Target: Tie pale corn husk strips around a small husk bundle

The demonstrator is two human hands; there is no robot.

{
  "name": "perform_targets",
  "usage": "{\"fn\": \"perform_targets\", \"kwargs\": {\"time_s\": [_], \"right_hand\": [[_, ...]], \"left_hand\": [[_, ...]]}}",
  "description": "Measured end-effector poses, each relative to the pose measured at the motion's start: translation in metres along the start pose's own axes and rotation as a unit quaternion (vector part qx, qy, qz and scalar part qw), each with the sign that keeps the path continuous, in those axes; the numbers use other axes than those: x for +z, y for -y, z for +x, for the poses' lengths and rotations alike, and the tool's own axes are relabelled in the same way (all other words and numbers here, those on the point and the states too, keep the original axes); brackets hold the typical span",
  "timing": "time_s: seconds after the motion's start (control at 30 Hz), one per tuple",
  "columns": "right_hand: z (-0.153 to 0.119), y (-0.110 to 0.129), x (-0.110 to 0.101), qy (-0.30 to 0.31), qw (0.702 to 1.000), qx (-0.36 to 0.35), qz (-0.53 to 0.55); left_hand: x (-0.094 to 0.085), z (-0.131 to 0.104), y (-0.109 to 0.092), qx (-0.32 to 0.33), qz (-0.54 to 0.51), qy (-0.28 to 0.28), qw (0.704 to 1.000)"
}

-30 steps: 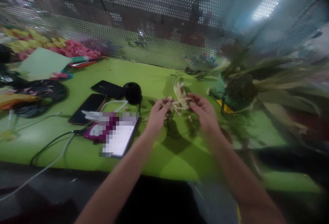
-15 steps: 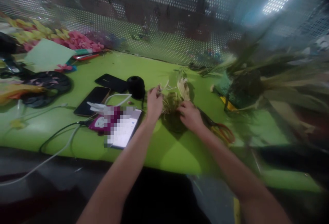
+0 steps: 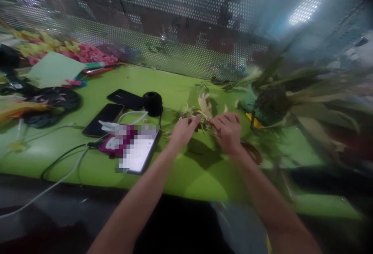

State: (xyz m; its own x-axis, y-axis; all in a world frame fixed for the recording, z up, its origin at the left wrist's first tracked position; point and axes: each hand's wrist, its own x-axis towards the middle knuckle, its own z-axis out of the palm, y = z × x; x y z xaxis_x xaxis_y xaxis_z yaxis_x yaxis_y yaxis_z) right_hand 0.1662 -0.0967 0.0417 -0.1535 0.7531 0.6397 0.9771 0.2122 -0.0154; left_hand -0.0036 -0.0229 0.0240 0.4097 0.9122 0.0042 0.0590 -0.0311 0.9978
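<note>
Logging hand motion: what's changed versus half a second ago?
The left hand moved right and slightly towards the wearer; the right hand moved right. Their fingertips now nearly meet by the pale dry leaves. The right arm now hides more of the scissors. What each hand pinches is too blurred to tell. Unmoved: black phone, black roll.

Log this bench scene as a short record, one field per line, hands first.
Left hand: thumb and fingers pinching pale, dry, husk-like strips
Right hand: fingers curled onto the same strips, from the other side
Left of hands: black, round, spool-like object; flat phone with a lit white screen
Right of hands: orange-red loop handle near the right wrist; green, rough-textured mass, blurred
Back left: pink, ruffled, petal-like pieces
Surface: smooth, bright-green tabletop
</note>
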Motion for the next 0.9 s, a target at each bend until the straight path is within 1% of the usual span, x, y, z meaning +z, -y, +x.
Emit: {"fn": "perform_targets", "kwargs": {"time_s": [0.07,0.1,0.17,0.27,0.37,0.47,0.57,0.63,0.7,0.77,0.83,0.9], "right_hand": [[-0.001,0.002,-0.003,-0.002,1.0,-0.005,0.004],[-0.001,0.003,-0.003,-0.001,1.0,-0.007,0.007],[-0.002,0.005,-0.004,-0.001,1.0,-0.012,0.012],[-0.001,0.008,-0.004,-0.007,0.999,-0.008,0.036],[0.002,0.008,-0.005,-0.002,0.99,0.045,0.135],[0.005,0.006,-0.008,-0.018,0.956,0.14,0.257],[0.008,0.004,-0.008,-0.055,0.91,0.233,0.338],[0.009,0.003,-0.007,-0.065,0.882,0.272,0.38],[0.01,0.002,-0.005,-0.066,0.856,0.298,0.417],[0.011,0.001,-0.004,-0.06,0.838,0.309,0.445],[0.011,0.002,-0.005,-0.053,0.835,0.309,0.452],[0.011,0.002,-0.008,-0.041,0.843,0.308,0.438]], "left_hand": [[0.002,0.004,0.006,-0.017,-0.03,0.078,0.996],[0.002,0.006,0.008,-0.015,-0.053,0.102,0.993],[0.003,0.008,0.01,-0.006,-0.103,0.121,0.987],[0.003,0.007,0.01,0.012,-0.142,0.103,0.984],[0.003,0.005,0.009,0.056,-0.096,0.076,0.991],[0.003,0.002,0.007,0.092,-0.009,0.061,0.994],[0.004,-0.001,0.008,0.08,0.042,0.052,0.995],[0.005,-0.002,0.009,0.07,0.045,0.053,0.995],[0.006,-0.002,0.009,0.074,0.043,0.064,0.994],[0.006,-0.003,0.008,0.082,0.047,0.073,0.993],[0.006,-0.003,0.008,0.086,0.057,0.078,0.992],[0.006,-0.002,0.009,0.088,0.07,0.081,0.99]]}}
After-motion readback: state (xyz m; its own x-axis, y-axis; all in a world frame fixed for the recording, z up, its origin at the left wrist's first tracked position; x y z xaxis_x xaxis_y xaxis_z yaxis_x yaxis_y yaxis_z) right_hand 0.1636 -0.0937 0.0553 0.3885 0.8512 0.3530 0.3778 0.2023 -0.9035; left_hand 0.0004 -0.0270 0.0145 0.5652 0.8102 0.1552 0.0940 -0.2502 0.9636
